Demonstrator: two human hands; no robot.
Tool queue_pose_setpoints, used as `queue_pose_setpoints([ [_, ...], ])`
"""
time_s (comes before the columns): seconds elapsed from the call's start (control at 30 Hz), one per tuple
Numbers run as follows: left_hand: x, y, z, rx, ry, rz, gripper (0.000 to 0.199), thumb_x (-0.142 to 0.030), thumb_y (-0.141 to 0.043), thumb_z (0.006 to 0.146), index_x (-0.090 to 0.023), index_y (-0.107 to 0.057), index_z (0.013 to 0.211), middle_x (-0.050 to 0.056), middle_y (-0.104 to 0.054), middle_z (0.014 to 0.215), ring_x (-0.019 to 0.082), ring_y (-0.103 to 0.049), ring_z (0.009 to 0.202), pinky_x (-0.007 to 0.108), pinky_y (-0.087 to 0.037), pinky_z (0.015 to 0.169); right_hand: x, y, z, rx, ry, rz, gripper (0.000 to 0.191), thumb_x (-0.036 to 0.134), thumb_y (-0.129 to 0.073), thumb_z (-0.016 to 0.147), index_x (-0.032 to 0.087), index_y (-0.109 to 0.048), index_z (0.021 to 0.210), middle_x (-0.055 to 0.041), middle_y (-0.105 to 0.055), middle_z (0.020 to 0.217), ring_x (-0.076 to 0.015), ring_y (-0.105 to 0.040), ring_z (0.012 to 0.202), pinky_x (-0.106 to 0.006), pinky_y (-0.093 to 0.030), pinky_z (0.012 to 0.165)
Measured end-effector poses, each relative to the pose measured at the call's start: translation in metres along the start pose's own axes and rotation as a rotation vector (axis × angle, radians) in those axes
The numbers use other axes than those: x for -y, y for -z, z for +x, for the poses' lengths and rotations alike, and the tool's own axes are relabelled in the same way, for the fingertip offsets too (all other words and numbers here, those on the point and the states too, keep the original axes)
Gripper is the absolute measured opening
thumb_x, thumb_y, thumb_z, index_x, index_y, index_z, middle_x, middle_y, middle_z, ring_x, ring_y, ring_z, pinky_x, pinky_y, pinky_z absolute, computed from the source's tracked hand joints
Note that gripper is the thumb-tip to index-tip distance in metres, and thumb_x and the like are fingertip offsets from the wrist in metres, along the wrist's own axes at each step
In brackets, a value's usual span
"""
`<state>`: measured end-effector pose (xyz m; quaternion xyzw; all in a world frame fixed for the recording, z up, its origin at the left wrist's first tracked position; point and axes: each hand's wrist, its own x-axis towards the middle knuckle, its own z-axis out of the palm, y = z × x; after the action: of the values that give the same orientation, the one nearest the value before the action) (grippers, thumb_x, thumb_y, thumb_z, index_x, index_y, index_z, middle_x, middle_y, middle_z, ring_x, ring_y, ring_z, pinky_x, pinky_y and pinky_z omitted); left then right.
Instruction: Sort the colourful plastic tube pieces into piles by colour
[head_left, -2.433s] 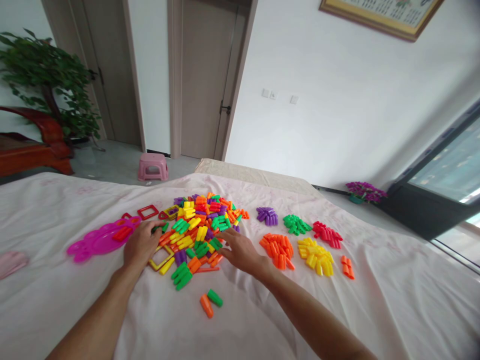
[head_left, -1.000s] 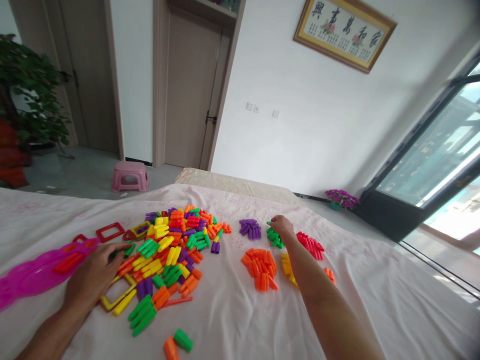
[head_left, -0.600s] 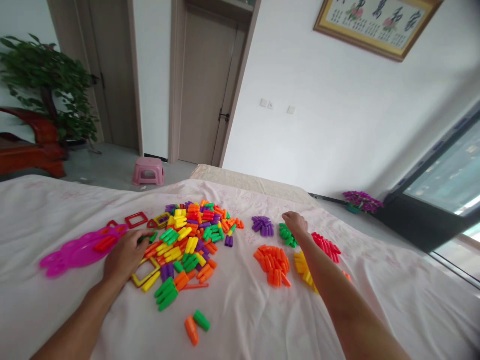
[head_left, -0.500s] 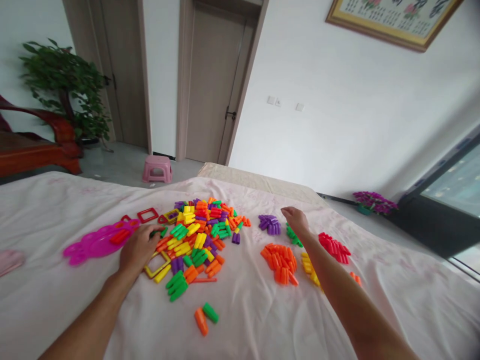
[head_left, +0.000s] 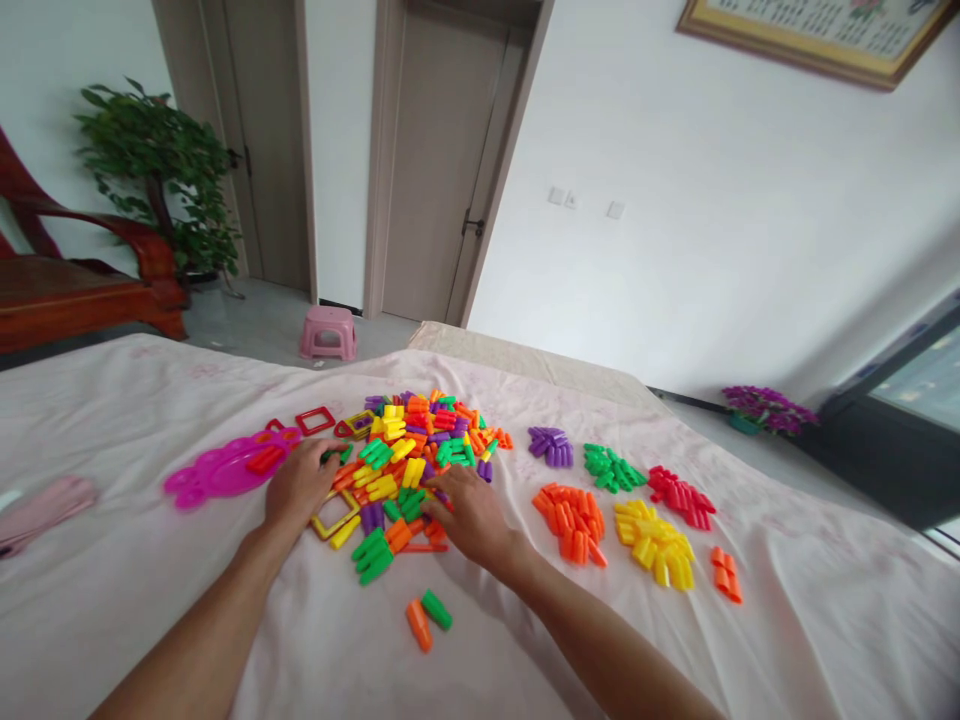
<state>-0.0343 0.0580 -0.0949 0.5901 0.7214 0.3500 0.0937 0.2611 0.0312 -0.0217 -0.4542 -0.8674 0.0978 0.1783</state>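
A mixed heap of bullet-shaped plastic building blocks (head_left: 405,450) lies on the cloth. My left hand (head_left: 301,482) is closed at the heap's left side, with a green block (head_left: 341,455) between its fingers. Over the heap's right side is my right hand (head_left: 469,510), fingers bent down onto the blocks; whether they grip one is hidden. Sorted piles lie to the right: purple blocks (head_left: 551,447), green blocks (head_left: 611,468), red blocks (head_left: 681,497), orange blocks (head_left: 570,522) and yellow blocks (head_left: 655,543). A loose orange block (head_left: 419,625) and green block (head_left: 436,609) lie in front.
Left of the heap are a magenta plastic tray (head_left: 217,478), a red square frame (head_left: 315,419) and a pink cloth (head_left: 49,512). A few orange blocks (head_left: 726,574) sit at far right. Beyond the covered surface stands a pink stool (head_left: 328,333).
My right hand has moved left from above the sorted green pile to the mixed heap. My left hand stays by the heap with the green block. The view has shifted slightly.
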Motion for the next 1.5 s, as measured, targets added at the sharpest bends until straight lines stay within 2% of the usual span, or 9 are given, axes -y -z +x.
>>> queue_pose_setpoints([
  [0.2, -0.004, 0.002, -0.001, -0.008, -0.006, 0.003, 0.032, -0.033, -0.045, 0.09, -0.026, -0.071, 0.108, 0.004, -0.068, 0.118, 0.022, -0.062, 0.111, 0.032, -0.047, 0.093, 0.008, -0.007, 0.004, 0.001, 0.056, -0.097, 0.019, 0.037, -0.069, 0.09, 0.024, -0.073, 0.102, -0.0058, -0.067, 0.101, -0.0216, -0.058, 0.094, -0.032, -0.043, 0.08],
  [0.37, -0.005, 0.003, -0.002, -0.006, -0.006, 0.009, 0.033, -0.034, -0.045, 0.09, -0.026, -0.071, 0.108, 0.004, -0.068, 0.12, 0.022, -0.062, 0.112, 0.033, -0.047, 0.092, 0.009, -0.012, -0.001, -0.082, 0.059, 0.123, 0.011, 0.025, -0.077, 0.081, 0.021, -0.073, 0.09, -0.0034, -0.07, 0.093, -0.0197, -0.06, 0.092, -0.031, -0.044, 0.083],
  [0.47, -0.002, 0.003, -0.001, 0.021, -0.01, 0.008, 0.034, -0.036, -0.045, 0.09, -0.025, -0.07, 0.11, 0.005, -0.067, 0.122, 0.023, -0.061, 0.113, 0.034, -0.047, 0.094, -0.001, -0.006, -0.005, -0.134, -0.035, 0.327, 0.009, 0.024, -0.075, 0.08, 0.021, -0.073, 0.089, -0.0008, -0.071, 0.087, -0.0165, -0.063, 0.083, -0.027, -0.046, 0.076],
  [0.6, 0.005, 0.0, 0.003, 0.052, -0.017, 0.018, 0.037, -0.036, -0.044, 0.09, -0.023, -0.07, 0.113, 0.007, -0.067, 0.124, 0.025, -0.061, 0.115, 0.037, -0.046, 0.099, -0.052, 0.02, -0.005, -0.276, -0.212, 0.486, 0.014, 0.029, -0.068, 0.082, 0.02, -0.073, 0.091, 0.0004, -0.07, 0.079, -0.013, -0.061, 0.068, -0.023, -0.044, 0.062],
  [0.77, 0.012, -0.003, 0.007, 0.083, -0.005, 0.034, 0.037, -0.036, -0.044, 0.09, -0.023, -0.069, 0.114, 0.007, -0.067, 0.122, 0.025, -0.06, 0.114, 0.038, -0.046, 0.099, -0.166, 0.075, -0.011, -0.501, -0.495, 0.252, 0.027, 0.034, -0.062, 0.08, 0.018, -0.073, 0.099, -0.0015, -0.071, 0.076, -0.016, -0.063, 0.069, -0.025, -0.046, 0.064],
  [0.87, 0.013, -0.003, 0.007, 0.092, -0.002, 0.034, 0.038, -0.038, -0.042, 0.091, -0.023, -0.069, 0.114, 0.007, -0.067, 0.122, 0.025, -0.06, 0.114, 0.038, -0.046, 0.099, -0.228, 0.105, -0.021, -0.514, -0.726, -0.03, 0.03, 0.033, -0.058, 0.085, 0.022, -0.073, 0.108, -0.0033, -0.075, 0.09, -0.019, -0.068, 0.083, -0.026, -0.047, 0.071],
  [0.97, 0.012, -0.003, 0.006, 0.096, 0.02, 0.044, 0.039, -0.041, -0.041, 0.091, -0.025, -0.068, 0.115, 0.006, -0.067, 0.123, 0.025, -0.061, 0.113, 0.038, -0.047, 0.098, -0.271, 0.124, -0.033, -0.417, -0.919, -0.239, 0.034, 0.034, -0.053, 0.09, 0.028, -0.071, 0.119, -0.0046, -0.075, 0.109, -0.022, -0.068, 0.103, -0.028, -0.047, 0.077],
  [1.2, 0.011, -0.003, 0.007, 0.084, -0.003, 0.032, 0.04, -0.042, -0.042, 0.09, -0.025, -0.069, 0.112, 0.006, -0.069, 0.121, 0.026, -0.062, 0.114, 0.039, -0.048, 0.1, -0.313, 0.127, -0.041, -0.275, -1.038, -0.331, 0.037, 0.029, -0.051, 0.091, 0.026, -0.072, 0.12, -0.012, -0.073, 0.117, -0.0263, -0.068, 0.109, -0.032, -0.049, 0.083],
  [1.5, 0.014, -0.007, 0.008, 0.035, -0.002, 0.005, 0.031, -0.04, -0.045, 0.088, -0.031, -0.069, 0.104, 0.002, -0.071, 0.116, 0.024, -0.063, 0.112, 0.04, -0.048, 0.101, -0.317, 0.118, -0.04, -0.17, -1.019, -0.37, 0.037, 0.021, -0.052, 0.086, 0.024, -0.077, 0.113, -0.0147, -0.073, 0.117, -0.0268, -0.068, 0.11, -0.033, -0.05, 0.087],
])
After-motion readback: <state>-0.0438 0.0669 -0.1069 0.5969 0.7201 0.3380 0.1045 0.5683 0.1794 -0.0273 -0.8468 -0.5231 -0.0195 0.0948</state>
